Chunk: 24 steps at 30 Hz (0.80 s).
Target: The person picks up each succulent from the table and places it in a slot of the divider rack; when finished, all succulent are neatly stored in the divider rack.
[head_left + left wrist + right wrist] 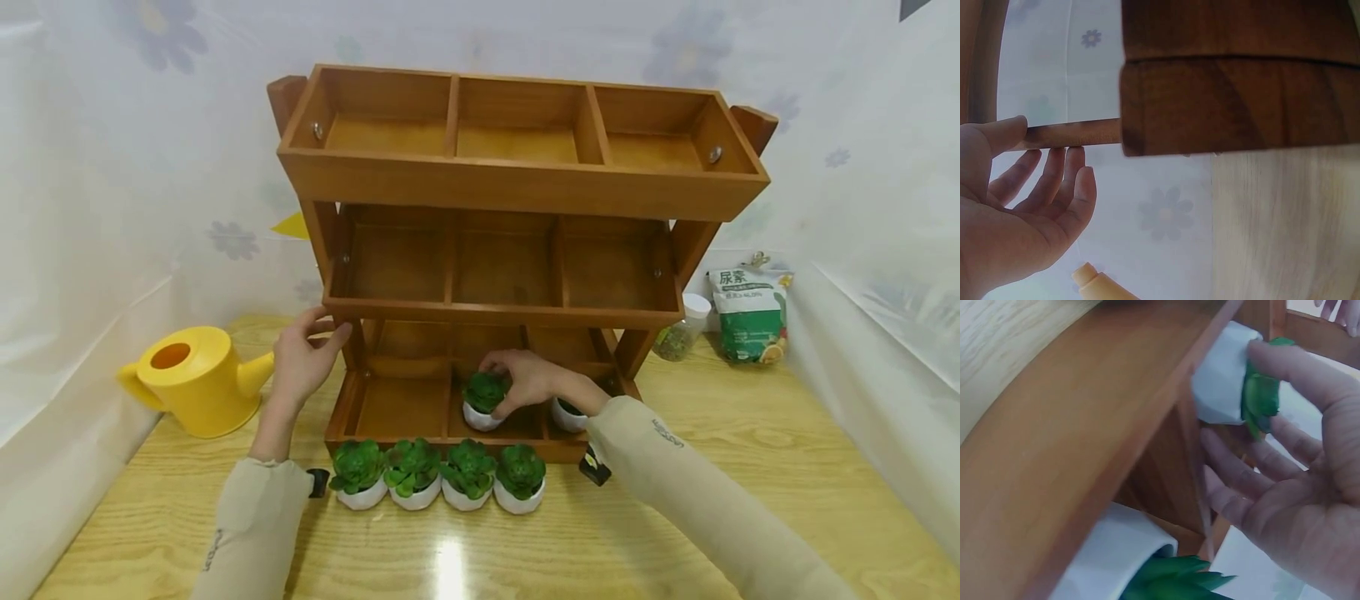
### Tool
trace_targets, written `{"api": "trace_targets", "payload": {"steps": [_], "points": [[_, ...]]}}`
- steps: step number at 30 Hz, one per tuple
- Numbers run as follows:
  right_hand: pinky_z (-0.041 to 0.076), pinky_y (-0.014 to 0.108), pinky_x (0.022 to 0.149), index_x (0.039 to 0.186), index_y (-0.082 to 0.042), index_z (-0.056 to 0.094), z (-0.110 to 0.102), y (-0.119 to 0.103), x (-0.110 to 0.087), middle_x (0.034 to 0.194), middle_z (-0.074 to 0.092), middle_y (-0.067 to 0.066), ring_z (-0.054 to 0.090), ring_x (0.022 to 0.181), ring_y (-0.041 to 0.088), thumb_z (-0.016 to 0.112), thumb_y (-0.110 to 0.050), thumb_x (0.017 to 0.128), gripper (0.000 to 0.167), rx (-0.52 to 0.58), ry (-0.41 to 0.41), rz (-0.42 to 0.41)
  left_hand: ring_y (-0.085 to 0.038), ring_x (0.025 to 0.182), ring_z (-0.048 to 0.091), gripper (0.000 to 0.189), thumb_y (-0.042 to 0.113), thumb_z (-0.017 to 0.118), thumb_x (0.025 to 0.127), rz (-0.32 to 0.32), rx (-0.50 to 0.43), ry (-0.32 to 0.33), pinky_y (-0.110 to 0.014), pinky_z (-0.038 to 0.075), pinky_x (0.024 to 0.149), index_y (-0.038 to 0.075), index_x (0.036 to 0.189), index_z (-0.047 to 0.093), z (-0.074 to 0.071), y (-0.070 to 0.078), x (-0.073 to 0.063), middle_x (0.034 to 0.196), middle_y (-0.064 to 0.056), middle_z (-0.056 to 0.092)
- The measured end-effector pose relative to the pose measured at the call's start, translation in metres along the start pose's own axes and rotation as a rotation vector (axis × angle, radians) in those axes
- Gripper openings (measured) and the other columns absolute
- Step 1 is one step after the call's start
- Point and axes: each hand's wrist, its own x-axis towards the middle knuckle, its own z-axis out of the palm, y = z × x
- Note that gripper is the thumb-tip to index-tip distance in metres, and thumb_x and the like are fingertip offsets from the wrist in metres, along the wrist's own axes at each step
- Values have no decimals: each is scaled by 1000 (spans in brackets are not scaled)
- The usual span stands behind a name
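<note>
Gripping a potted succulent point(481, 404) with the right hand point(527, 379) in the bottom tier's middle compartment point(523, 423) while pinching the left end of the wooden middle tier point(390, 309) with the left hand point(307, 354). Best kept upright, clear of the divider point(1169, 465), and released once level.

sheet-walled gardening table point(750, 442) | watering can point(202, 396) | urea bag point(750, 321) | potted plants point(468, 472)

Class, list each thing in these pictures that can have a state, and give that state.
Left hand: pinching the shelf
Right hand: gripping the held plant, which is upright
Right-compartment plant: partly hidden
Four front plants: upright, in a row
Watering can: upright
Jar: lidded
Bag: upright
</note>
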Motion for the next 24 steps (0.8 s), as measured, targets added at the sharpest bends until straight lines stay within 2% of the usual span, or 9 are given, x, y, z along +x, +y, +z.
{"api": "trace_targets", "payload": {"steps": [6, 14, 20, 24], "points": [[54, 35, 79, 127, -5, 54, -10, -4, -17, 122, 57, 16, 60, 104, 31, 80, -12, 76, 58, 75, 26, -42, -44, 102, 60, 49, 26, 58, 96, 7, -10, -2, -55, 49, 88, -1, 137, 49, 1, 0, 0, 119, -30, 59], [54, 34, 81, 122, 4, 56, -14, -2, -40, 115, 61, 21, 62, 98, 34, 76, -9, 80, 48, 175, 110, -179, -45, 101, 61, 48, 24, 58, 97, 9, -13, 4, -56, 50, 86, 0, 138, 49, 1, -2, 0, 118, -29, 60], [54, 32, 81, 120, 2, 59, -5, -8, -63, 114, 62, 21, 63, 97, 34, 73, -12, 85, 40, 273, 190, -231, -44, 101, 61, 47, 24, 58, 97, 21, -9, 11, -55, 50, 86, 1, 137, 50, 2, -2, 1, 118, -29, 60], [55, 33, 80, 117, 1, 60, 12, -11, -78, 111, 63, 17, 64, 96, 27, 72, -15, 87, 36, 331, 249, -244, -44, 101, 61, 47, 23, 58, 97, 17, -4, 10, -55, 50, 86, 0, 137, 50, 2, -1, 1, 118, -29, 60]]}}
